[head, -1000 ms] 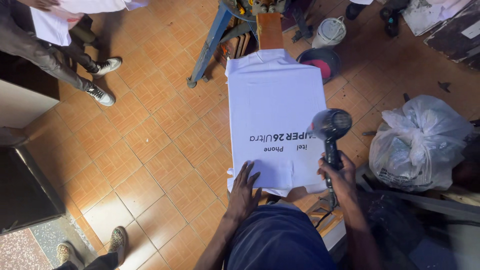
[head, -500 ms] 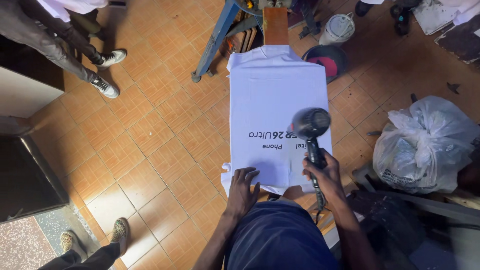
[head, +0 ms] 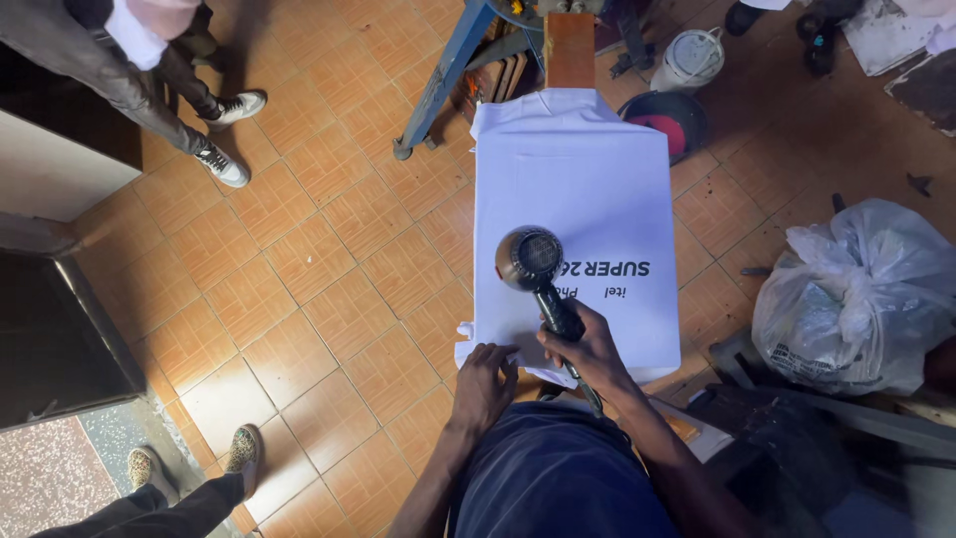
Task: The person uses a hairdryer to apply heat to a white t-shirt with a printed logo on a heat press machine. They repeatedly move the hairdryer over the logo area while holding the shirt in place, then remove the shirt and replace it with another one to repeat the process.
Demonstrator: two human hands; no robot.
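A white t-shirt [head: 588, 189] with dark printed lettering lies stretched flat on a narrow board in front of me. My right hand [head: 590, 349] grips the handle of a black hair dryer [head: 531, 264], whose round head hangs over the left end of the print. My left hand [head: 485, 379] rests with spread fingers on the shirt's near left hem, pressing it down.
A blue metal stand [head: 443, 75] and a wooden post [head: 569, 45] hold the board at the far end. A white plastic bag [head: 861, 299] sits at right. Other people's legs and shoes [head: 224, 164] stand at top left; spotted shoes [head: 239, 448] at bottom left.
The hair dryer has moved left across the print, from its right end to its left end. My left hand stays on the hem.
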